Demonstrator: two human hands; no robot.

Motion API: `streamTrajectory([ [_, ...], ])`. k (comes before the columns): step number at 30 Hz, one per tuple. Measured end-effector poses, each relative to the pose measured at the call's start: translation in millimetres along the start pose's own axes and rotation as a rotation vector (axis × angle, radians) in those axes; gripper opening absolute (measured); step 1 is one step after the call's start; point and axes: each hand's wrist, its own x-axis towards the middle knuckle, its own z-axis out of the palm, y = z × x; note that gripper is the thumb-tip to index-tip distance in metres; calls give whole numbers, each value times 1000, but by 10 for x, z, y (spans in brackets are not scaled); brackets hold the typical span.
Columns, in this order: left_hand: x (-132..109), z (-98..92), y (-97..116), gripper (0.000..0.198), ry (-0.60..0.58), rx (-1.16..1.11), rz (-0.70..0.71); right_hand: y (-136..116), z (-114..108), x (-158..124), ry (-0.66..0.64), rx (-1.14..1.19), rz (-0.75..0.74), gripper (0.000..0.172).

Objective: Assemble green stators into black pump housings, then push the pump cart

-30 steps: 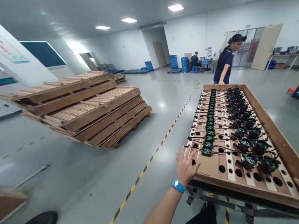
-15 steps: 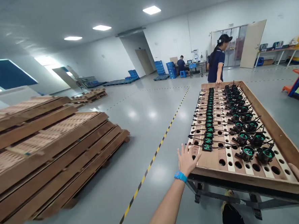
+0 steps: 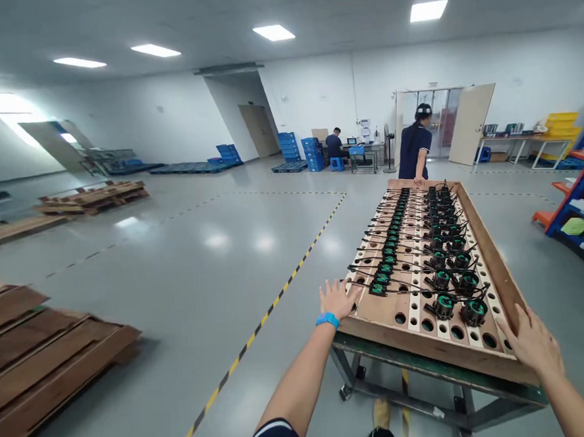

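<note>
My left hand [image 3: 337, 300], with a blue watch [image 3: 327, 319] on the wrist, rests at the near left corner of a long wooden tray [image 3: 428, 342]. Its fingers are spread, and its thumb reaches over the rim. My right hand [image 3: 534, 342] straddles the tray's right wall near the front, thumb inside and fingers on the outer side. Rows of black round parts with green circuit boards [image 3: 444, 305] and trailing cables stand in the perforated tray. Smaller green-board pieces [image 3: 378, 287] line its left half. Beneath the tray is a metal cart [image 3: 397, 400] on casters.
A co-worker [image 3: 414, 148] stands at the tray's far end, one hand on its rim. Stacked wooden trays [image 3: 48, 365] lie at left, pallets [image 3: 93, 198] beyond. Yellow-black tape [image 3: 272, 307] crosses the floor. A blue rack [image 3: 582, 201] stands at right; another person [image 3: 334, 145] sits far back.
My view has turned right and moved forward past the stacked trays, which slid out leftward. The tray appears further left in view, with both hands still at its near sides.
</note>
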Motion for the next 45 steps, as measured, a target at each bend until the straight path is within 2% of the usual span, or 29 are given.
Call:
streamTrajectory([
  [5, 101, 31, -80, 84, -17, -1, 22, 20, -110, -141, 7, -7, 6, 101],
  [11, 281, 58, -178, 86, -108, 44, 57, -341, -183, -386, 22, -1, 45, 75],
  [16, 391, 26, -239, 86, -176, 75, 85, -433, -295, -424, 12, -25, 97, 69],
  [24, 329, -24, -85, 79, -141, 94, 54, -386, -287, -398, -37, -23, 101, 68],
  [27, 282, -29, -71, 75, -93, 82, 60, -419, -310, -438, -56, -39, 101, 68],
  [34, 355, 301, -313, 73, 59, -5, 105, -516, -117, -546, -78, -123, 118, 68],
  [37, 409, 353, -378, 72, 91, -17, 114, -616, -41, -603, -65, -120, 122, 67],
  [45, 608, 386, -629, 75, -26, -15, 145, -836, 112, -661, -30, -79, 177, 71],
])
